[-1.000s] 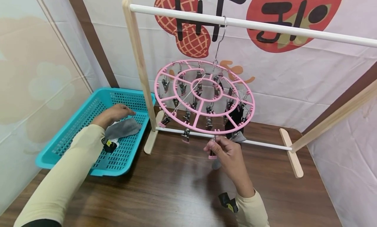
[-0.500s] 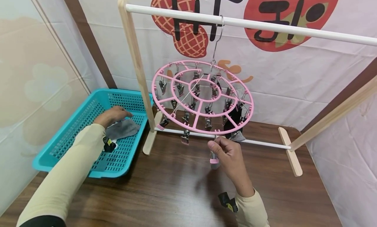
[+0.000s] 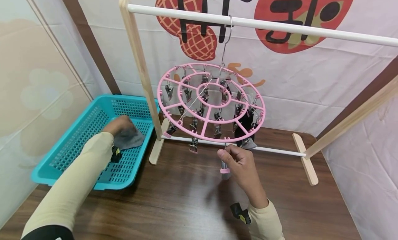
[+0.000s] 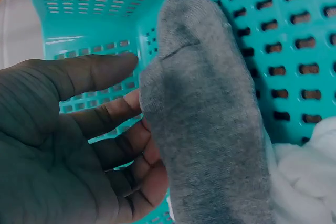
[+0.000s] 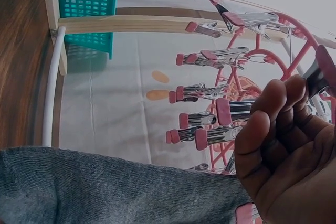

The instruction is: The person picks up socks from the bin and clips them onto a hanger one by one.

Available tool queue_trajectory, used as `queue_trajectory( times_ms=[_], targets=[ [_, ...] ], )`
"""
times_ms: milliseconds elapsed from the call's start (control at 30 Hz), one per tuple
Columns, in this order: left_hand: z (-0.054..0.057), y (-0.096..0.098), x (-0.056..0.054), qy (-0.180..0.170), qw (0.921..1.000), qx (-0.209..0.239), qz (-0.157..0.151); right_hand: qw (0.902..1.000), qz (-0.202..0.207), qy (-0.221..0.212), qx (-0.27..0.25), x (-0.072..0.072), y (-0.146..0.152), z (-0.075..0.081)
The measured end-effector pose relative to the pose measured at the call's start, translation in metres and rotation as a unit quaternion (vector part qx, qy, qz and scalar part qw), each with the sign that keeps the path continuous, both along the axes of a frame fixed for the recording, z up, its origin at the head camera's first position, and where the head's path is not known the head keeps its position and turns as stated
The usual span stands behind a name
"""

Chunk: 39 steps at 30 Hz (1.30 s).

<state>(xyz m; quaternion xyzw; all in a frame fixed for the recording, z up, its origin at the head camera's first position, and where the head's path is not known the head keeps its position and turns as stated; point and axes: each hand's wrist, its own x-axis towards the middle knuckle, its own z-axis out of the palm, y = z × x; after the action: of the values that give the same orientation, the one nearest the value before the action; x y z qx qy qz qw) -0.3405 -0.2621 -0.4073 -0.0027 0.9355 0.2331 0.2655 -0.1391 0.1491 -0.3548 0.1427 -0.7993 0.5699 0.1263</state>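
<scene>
My left hand (image 3: 120,125) reaches into the teal basket (image 3: 40,176) at a grey sock (image 3: 132,139). In the left wrist view its fingers touch the edge of the sock (image 4: 205,103), and the thumb stands a little apart from it. My right hand (image 3: 240,162) pinches the upper part of a metal clip (image 3: 224,168) with pink tips, hanging at the front rim of the round pink hanger (image 3: 205,124). Beside the right hand, another grey sock (image 5: 121,187) hangs from a clip. White cloth (image 4: 310,171) lies next to the basket sock.
A wooden stand (image 3: 141,63) with a white top bar (image 3: 280,25) carries the hanger by its metal hook (image 3: 226,48). Several other clips (image 3: 193,145) dangle from the rings. A black cloth item (image 3: 244,126) hangs at the back right. All stands on a brown wooden table (image 3: 174,205).
My left hand has lowered onto the grey sock, its fingers bending down. My right hand stays at the clip, which has turned slightly. The view has shifted a little.
</scene>
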Motion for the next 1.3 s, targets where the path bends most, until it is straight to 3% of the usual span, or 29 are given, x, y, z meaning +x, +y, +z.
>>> queue_trajectory(
  times_ms=[300,633,800,1000,1300],
  targets=[
    [-0.004,0.002,0.002,-0.018,0.9996,0.007,0.022,0.9999,0.005,0.008,-0.003,-0.003,0.001,-0.004],
    [-0.002,0.000,0.000,-0.007,0.9998,-0.019,-0.001,0.9999,0.007,0.013,0.001,-0.002,0.001,-0.004],
    [0.008,0.000,0.010,0.036,0.9991,0.021,-0.001,0.9999,0.008,0.010,0.001,-0.002,0.000,-0.003],
    [0.019,-0.005,0.022,0.079,0.9944,0.062,-0.031,0.9999,0.002,-0.003,0.011,-0.004,-0.002,-0.003],
    [0.030,-0.014,0.028,0.093,0.9912,0.091,-0.026,0.9997,-0.002,0.007,-0.024,-0.002,-0.004,-0.005]
  ],
)
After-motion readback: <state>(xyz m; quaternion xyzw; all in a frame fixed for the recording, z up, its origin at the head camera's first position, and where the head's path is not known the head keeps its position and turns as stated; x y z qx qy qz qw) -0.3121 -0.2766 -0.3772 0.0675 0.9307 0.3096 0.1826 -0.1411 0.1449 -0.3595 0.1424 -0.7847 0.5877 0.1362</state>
